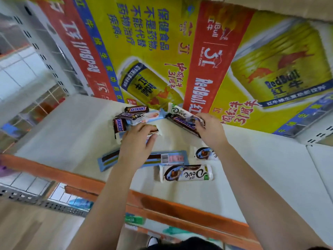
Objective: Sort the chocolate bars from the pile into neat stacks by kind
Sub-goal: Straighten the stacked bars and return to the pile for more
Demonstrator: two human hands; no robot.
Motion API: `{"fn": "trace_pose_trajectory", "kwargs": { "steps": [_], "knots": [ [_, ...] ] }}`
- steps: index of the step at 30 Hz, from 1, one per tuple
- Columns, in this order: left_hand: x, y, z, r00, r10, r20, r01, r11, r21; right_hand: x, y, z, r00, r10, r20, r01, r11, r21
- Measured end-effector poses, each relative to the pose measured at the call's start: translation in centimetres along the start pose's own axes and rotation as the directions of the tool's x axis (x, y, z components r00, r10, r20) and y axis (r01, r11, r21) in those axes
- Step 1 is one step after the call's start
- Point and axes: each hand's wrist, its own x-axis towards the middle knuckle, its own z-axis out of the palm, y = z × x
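Two hands worked in the pile (137, 117): the left hand (137, 141) pinched a wrapped bar (153, 131), the right hand (210, 130) gripped a Snickers bar (182, 123).

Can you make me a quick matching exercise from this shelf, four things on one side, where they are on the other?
1. left hand
2. right hand
3. white Dove bar
4. light blue bar

A. nearest the orange shelf edge
B. partly under the left forearm
C. on the long Snickers bar
D. over the left pile

Pairs: 1-D, 2-C, 3-A, 4-B
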Motion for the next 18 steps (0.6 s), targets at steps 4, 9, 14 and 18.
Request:
{"fn": "trace_pose_trajectory", "kwargs": {
  "steps": [4,9,14,18],
  "knots": [
    [0.9,-0.8,0.2,0.998,0.064,0.025,-0.064,0.998,0.0,-1.5,-0.6,-0.6,0.996,0.073,-0.046,-0.071,0.997,0.031],
    [1.8,-0.9,1.3,0.989,0.132,0.068,-0.128,0.99,-0.055,-3.1,-0.8,-1.2,0.968,0.239,-0.075,-0.223,0.958,0.181],
    [3.6,0.1,2.3,0.967,0.212,0.14,-0.205,0.977,-0.064,-4.7,0.0,-2.2,0.913,0.395,-0.103,-0.352,0.889,0.292],
    [6.0,1.4,3.4,0.943,0.276,0.186,-0.264,0.961,-0.087,-5.9,0.9,-3.1,0.867,0.48,-0.132,-0.398,0.828,0.395]
  ]
}}
